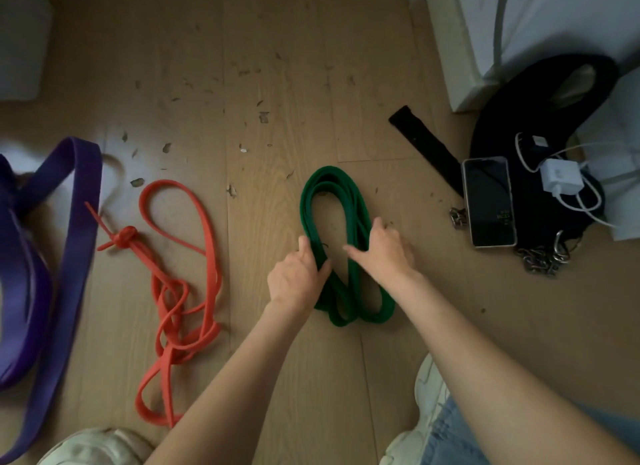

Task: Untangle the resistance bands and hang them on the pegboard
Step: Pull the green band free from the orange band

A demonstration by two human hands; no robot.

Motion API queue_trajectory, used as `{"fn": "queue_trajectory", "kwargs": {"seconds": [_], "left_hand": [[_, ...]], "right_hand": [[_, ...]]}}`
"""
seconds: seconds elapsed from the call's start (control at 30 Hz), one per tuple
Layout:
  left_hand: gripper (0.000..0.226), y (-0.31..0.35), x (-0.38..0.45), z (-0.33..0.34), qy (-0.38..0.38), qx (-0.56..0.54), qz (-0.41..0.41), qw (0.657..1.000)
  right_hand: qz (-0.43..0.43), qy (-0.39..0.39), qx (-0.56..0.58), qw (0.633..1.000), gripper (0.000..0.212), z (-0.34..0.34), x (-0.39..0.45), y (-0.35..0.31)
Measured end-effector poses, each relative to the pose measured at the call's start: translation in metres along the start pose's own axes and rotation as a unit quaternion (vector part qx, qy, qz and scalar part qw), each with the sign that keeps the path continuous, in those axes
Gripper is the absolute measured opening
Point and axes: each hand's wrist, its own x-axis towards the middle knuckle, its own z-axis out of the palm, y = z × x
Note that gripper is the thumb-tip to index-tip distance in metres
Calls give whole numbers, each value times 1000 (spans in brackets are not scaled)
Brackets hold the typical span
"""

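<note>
A green resistance band (351, 205) lies coiled in several loops on the wooden floor at the centre. My left hand (294, 277) grips the coil's left strands between thumb and fingers. My right hand (381, 250) lies on the right strands, index finger stretched toward the loop's middle. An orange band (204, 229) lies tangled to the left, with a knot near its upper left end. A wide purple band (74, 229) runs along the far left. No pegboard is in view.
A phone (490, 201), a white charger (559, 179) with cable, a black strap (424, 146), a black belt and a metal chain (540, 260) lie at the right by a white wall base. My shoes (427, 399) show at the bottom.
</note>
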Motion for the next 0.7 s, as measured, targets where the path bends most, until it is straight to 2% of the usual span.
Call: {"fn": "queue_trajectory", "kwargs": {"seconds": [0.03,0.1,0.2,0.27,0.4,0.57,0.7], "left_hand": [[54,-2,2,-1,-3,-16,-3,1000],[52,-3,2,-2,-8,-42,9,999],[51,-3,1,0,1,-55,31,998],[52,-2,0,1,12,-59,37,997],[54,-1,-3,3,-1,-63,36,997],[49,-2,-9,3,2,-27,76,997],[47,-4,-17,4,11,-11,92,996]], "right_hand": [[2,40,-6,999,79,-6,8,-4],[-52,115,-23,992,80,-15,27,-16],[-168,96,-47,980,75,-18,55,-43],[-197,79,-67,975,62,-18,74,-55],[-201,109,-58,972,42,-27,98,-60],[-185,166,-55,967,35,-22,96,-57],[-165,183,-64,967,39,-27,98,-50]]}}
